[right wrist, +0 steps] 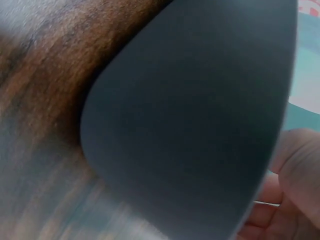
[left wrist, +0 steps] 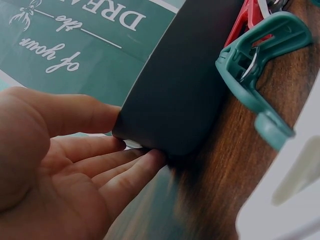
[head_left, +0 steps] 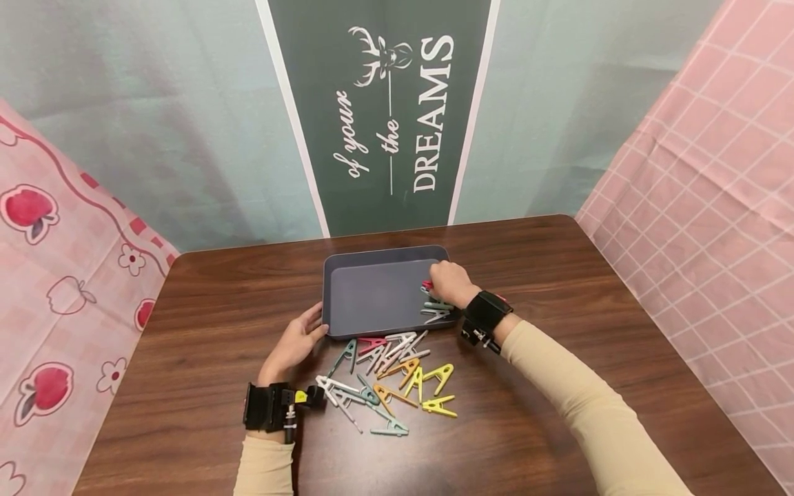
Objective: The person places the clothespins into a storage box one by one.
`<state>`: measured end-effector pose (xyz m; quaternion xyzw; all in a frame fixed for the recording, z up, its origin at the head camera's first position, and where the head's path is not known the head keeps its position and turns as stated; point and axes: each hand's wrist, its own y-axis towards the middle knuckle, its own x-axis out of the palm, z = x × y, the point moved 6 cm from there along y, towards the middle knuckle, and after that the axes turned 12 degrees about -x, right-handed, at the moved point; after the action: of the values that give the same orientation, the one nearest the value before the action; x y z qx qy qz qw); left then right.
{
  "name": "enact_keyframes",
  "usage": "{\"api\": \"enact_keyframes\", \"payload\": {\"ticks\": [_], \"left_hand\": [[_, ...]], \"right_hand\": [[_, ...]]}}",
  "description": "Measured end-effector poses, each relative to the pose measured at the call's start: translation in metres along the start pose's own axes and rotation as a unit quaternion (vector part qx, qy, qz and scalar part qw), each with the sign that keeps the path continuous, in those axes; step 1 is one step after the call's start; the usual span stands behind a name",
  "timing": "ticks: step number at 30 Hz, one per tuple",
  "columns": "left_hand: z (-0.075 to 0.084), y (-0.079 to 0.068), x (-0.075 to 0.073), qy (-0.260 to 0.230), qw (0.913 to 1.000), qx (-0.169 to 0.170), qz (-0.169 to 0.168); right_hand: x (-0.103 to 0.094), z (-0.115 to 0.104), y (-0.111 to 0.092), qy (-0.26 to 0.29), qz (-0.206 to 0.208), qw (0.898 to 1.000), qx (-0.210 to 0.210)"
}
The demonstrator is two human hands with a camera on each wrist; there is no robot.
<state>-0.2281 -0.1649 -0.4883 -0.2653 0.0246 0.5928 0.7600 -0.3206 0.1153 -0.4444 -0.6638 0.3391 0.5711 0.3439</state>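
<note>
Loose-fingered left hand (head_left: 298,340) touched the tray (head_left: 372,296) at 8 o'clock; curled right hand (head_left: 451,283) at 3, grip unclear, could've bumped clips (head_left: 438,305) askew.

Left hand (head_left: 298,342) touches the gray tray (head_left: 372,296) — right hand (head_left: 453,283) at its right end, beside clothespins (head_left: 438,306).

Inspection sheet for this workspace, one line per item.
Surface: dark wood-look table
Job's things: tray, several clips in its right end; loose clips by its near side, some overlapping
Clutter: nothing seen
Grippers: left hand touches the tray's near-left corner; right hand over the right end, red clip beside it, grip hidden
Cables: nothing seen
Surroundings: pink hangings left and right, lettered green hanging behind
</note>
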Motion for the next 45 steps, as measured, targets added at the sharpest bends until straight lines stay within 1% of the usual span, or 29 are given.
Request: {"api": "enact_keyframes", "payload": {"ticks": [7,10,16,23,25,30,35,38,42,45], "left_hand": [[0.003,-0.001,0.000,0.005,1.0000,0.003,-0.001],[0.003,-0.002,0.000,0.005,1.0000,0.003,-0.004],[0.001,-0.002,0.000,0.007,1.0000,0.001,-0.004],[0.001,-0.001,0.000,0.001,1.0000,0.004,-0.004],[0.001,0.000,0.000,0.001,1.0000,0.001,-0.002],[0.000,0.000,0.001,0.002,0.9999,-0.010,-0.001],[-0.001,0.000,0.002,0.008,0.9999,-0.009,-0.001],[0.000,-0.001,0.002,0.002,1.0000,-0.009,0.000],[0.002,-0.002,0.003,0.002,1.0000,-0.004,-0.002],[0.002,-0.002,0.002,0.000,1.0000,-0.006,-0.004]], "right_hand": [[0.002,0.002,0.000,0.009,-0.001,1.000,0.001],[0.002,0.002,0.001,0.015,0.009,1.000,0.000],[0.001,0.000,-0.004,0.027,0.040,0.999,-0.017],[-0.002,-0.006,-0.015,0.058,0.068,0.995,-0.043],[-0.003,-0.007,-0.019,0.066,0.076,0.994,-0.047],[-0.002,-0.008,-0.029,0.077,0.078,0.993,-0.051],[-0.003,-0.011,-0.039,0.093,0.073,0.991,-0.059],[-0.005,-0.015,-0.046,0.109,0.073,0.989,-0.063],[-0.011,-0.022,-0.055,0.125,0.086,0.985,-0.081],[-0.014,-0.026,-0.062,0.121,0.099,0.982,-0.103]]}}
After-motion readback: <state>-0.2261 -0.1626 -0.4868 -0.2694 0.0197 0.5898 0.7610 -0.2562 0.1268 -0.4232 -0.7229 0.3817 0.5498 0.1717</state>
